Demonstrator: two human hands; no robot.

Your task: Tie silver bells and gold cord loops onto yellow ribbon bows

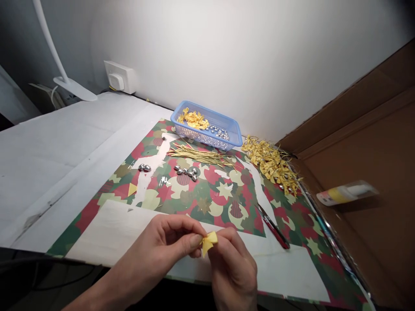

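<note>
A small yellow ribbon bow [209, 242] is held between both hands near the table's front edge. The thumb and fingertips of my left hand [165, 246] pinch its left side. My right hand [231, 263] has its curled fingers closed on the bow's right side. Beyond the hands, several silver bells [185, 171] lie on the patterned sheet, with a smaller group of silver bells [144, 167] to their left. A bundle of thin gold ties [199, 154] lies behind them. Further back, a blue basket [207, 139] holds yellow bows and silver bells.
A pile of yellow bows with ties [270, 162] lies right of the basket. Tweezers or scissors with red handles [274, 226] rest right of my hands. A bottle [345, 193] is by the cardboard box [363, 147] at right. A lamp base [76, 89] stands back left.
</note>
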